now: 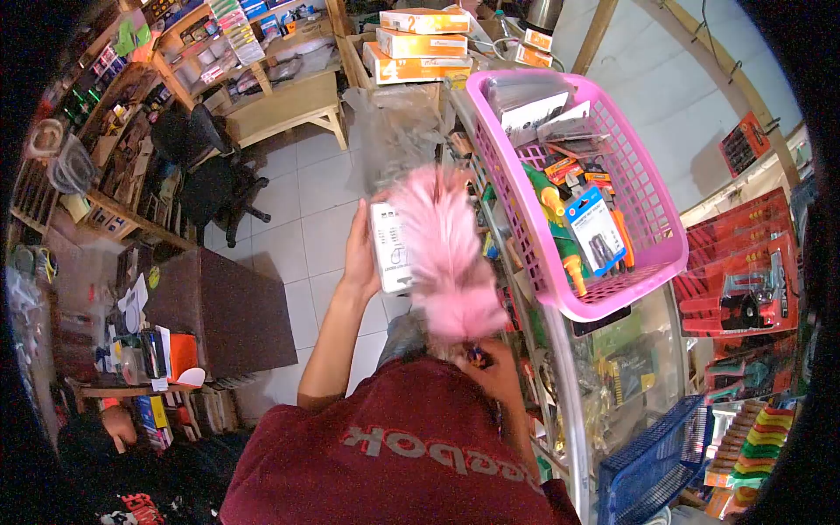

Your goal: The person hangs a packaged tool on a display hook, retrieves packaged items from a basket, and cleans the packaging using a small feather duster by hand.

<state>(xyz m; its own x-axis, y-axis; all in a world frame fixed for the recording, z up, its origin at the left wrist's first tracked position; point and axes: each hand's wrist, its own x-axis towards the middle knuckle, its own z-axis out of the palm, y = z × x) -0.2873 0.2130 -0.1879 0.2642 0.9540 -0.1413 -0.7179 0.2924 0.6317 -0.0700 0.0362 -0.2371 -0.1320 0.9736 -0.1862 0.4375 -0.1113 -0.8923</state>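
Note:
My left hand (357, 254) is wrapped round the left side of a white box (391, 248) with dark print. A fluffy pink duster (444, 249), blurred by motion, covers the right part of that box. At the duster's lower end my right hand (492, 366) is closed round its handle, of which little shows. To the right, a pink plastic basket (661, 223) stands on a glass display case (569, 385). It holds green bottles with yellow nozzles (573, 262), a blue and white blister pack (597, 229) and other small packets.
Orange and white boxes (424, 44) are stacked beyond the basket. Red tool packs (744, 280) hang at the right, above a blue basket (656, 459). A brown cabinet (236, 315), an office chair (227, 188) and a wooden bench (284, 109) stand left. Someone else's hand (118, 424) shows lower left.

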